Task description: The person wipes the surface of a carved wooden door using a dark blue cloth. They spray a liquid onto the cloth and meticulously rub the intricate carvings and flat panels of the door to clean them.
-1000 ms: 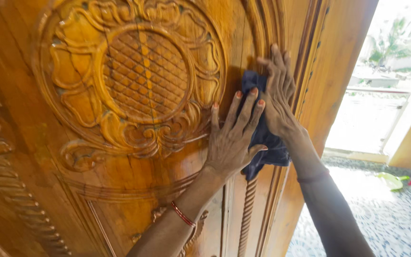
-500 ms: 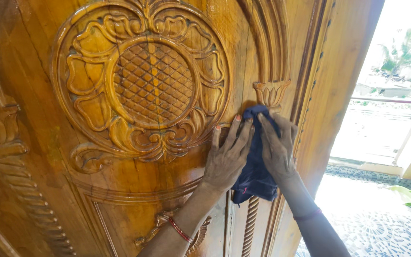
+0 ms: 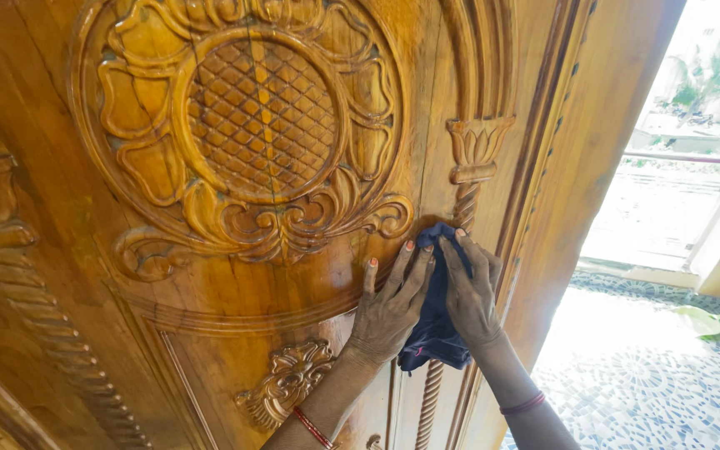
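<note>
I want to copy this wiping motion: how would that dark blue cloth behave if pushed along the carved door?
Probably floppy: the dark blue cloth bunches and hangs limp below the right hand. Likely light, since flat fingers of the left hand and right pin it against the carved door. It may snag on the twisted column.

Bare forearms, red bangle at left wrist [image 3: 313, 427], dark red band at right wrist [image 3: 523, 405], orange-painted fingernails [image 3: 409, 246]

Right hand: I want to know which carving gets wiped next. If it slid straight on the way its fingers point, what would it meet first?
Probably the twisted rope column just above the right hand and its dark cloth, then the lotus capital.
</note>
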